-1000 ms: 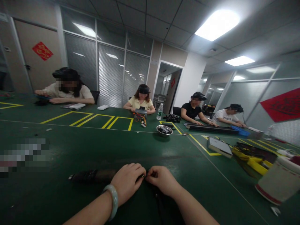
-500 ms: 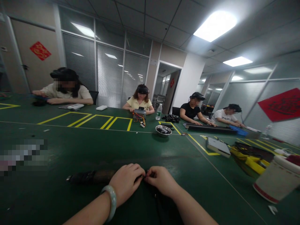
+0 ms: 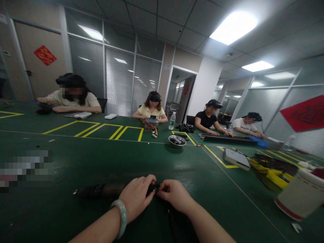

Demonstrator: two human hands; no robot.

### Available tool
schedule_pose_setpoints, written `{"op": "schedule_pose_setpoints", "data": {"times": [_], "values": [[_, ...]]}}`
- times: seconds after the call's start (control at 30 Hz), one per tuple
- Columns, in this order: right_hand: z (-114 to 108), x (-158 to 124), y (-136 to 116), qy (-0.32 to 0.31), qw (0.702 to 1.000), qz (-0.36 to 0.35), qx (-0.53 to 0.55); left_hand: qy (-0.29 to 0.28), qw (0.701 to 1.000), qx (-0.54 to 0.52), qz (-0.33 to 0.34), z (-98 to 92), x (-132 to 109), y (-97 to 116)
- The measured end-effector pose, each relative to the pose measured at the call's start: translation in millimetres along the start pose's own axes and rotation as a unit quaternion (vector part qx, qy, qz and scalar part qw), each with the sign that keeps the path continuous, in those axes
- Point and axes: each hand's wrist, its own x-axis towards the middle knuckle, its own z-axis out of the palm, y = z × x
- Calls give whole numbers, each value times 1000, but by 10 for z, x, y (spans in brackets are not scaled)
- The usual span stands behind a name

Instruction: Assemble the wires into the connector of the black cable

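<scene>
On the green table in front of me lies a long, dark, rod-shaped thing with a silver tip [image 3: 100, 191], its tip pointing left. My left hand [image 3: 138, 195], a pale bangle on its wrist, is closed around the right end of it. A small shiny spot shows by the left fingertips. Just beside them, my right hand [image 3: 174, 195] pinches at that same end; what lies between its fingers is mostly hidden. Below the right hand runs something dark and thin, too dim to make out.
A metal bowl of dark parts [image 3: 177, 141] stands ahead, near a water bottle [image 3: 172, 120]. To the right are a grey box [image 3: 236, 158], a yellow tool bag [image 3: 272, 175] and a white tub [image 3: 300, 195]. Several people sit working along the far side.
My left fingers have lifted and spread slightly, showing more of the dark end beneath. The right hand stays nearly still. The whole view has shifted very slightly.
</scene>
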Motion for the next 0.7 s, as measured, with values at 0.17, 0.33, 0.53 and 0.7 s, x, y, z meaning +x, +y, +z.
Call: {"op": "schedule_pose_setpoints", "data": {"times": [0.17,0.33,0.53,0.7], "values": [[1,0,-15,-1,1000,3,-1,-22,999,12,36,-27,4,22],[0,-8,-44,0,1000,-10,-4,-24,999,14,42,-54,4,34],[6,-3,-39,6,1000,-12,-14,-34,998,8,50,-66,7,28],[-1,10,-41,1,1000,-16,-12,-20,1000,2,24,-55,7,33]]}}
